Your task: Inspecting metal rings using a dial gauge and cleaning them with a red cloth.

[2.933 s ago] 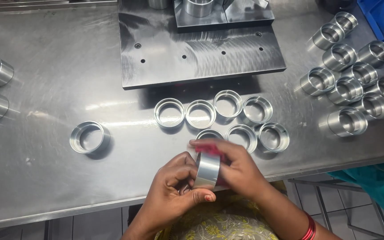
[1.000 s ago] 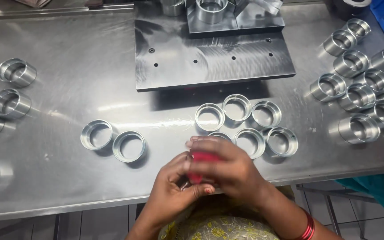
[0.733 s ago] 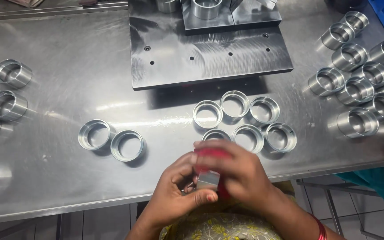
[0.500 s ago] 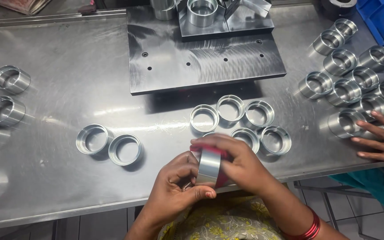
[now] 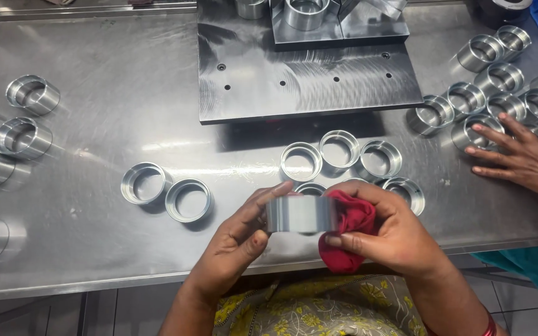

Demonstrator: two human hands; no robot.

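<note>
**A:** What are the person's hands doing?

**B:** Both are raised just above the near edge of a steel table (image 5: pixel 94 124). The left hand (image 5: pixel 235 246) grips a short, shiny metal ring (image 5: pixel 300 213), fingers clamped on its left side and thumb underneath. The right hand (image 5: pixel 393 239) holds a red cloth (image 5: pixel 347 236) pressed against the ring's right side, fingers closed around the cloth.

**A:** How does the ring sit?

**B:** It lies on its side between the two hands, its smooth outer wall facing the camera, in front of the person's yellow flowered clothing.

**A:** What is on the table near it?

**B:** Right behind the hands is a cluster of similar rings (image 5: pixel 339 149) standing open end up, two partly hidden by the held ring and the hands. To the left sit two more rings (image 5: pixel 166 191), touching side by side. Further rings lie along the left edge (image 5: pixel 23 134) and many more crowd the far right (image 5: pixel 499 81).

**A:** Anything else?

**B:** A thick, dark metal plate (image 5: pixel 306 81) with small holes sits at the back centre, with machined blocks on it. At the right, another person's hand (image 5: pixel 521 158) rests flat on the table, fingers spread, touching one ring of the right-hand group.
</note>
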